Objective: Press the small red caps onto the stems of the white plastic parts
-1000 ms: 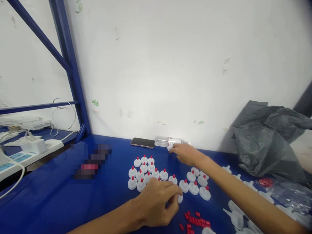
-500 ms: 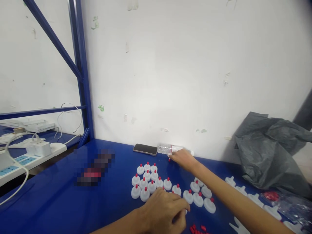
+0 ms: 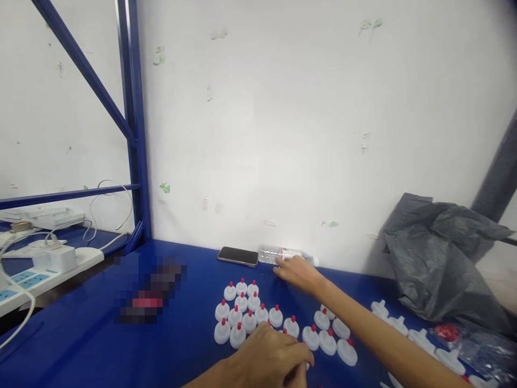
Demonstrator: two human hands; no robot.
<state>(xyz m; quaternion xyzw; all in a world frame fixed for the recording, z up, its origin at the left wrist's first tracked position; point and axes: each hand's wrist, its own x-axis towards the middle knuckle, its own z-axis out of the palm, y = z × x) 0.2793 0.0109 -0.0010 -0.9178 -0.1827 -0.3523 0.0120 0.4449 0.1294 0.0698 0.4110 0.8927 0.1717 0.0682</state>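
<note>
My left hand (image 3: pixel 274 353) is low in the middle, over the near part of a group of white nozzle caps with red tips (image 3: pixel 249 321). Its fingers are curled, and a white edge shows beside them; what they hold is hidden. Stretched forward over the table, my right hand (image 3: pixel 299 274) is beside a clear plastic bottle (image 3: pixel 270 254) lying on its side. The right fingers are drawn together, their grip too hidden to make out. More red-tipped caps (image 3: pixel 327 343) stand beneath my right forearm.
A phone (image 3: pixel 238 256) lies on the blue table (image 3: pixel 173 350) near the wall. At right are white caps without red tips (image 3: pixel 420 340), a clear bag with red pieces (image 3: pixel 447 332) and a dark plastic bag (image 3: pixel 440 258). A power strip (image 3: pixel 86 261) is at left.
The view has tilted slightly upward. The white piece with a red tip at my right fingertips no longer shows. My left hand stays low, with its fingers curled.
</note>
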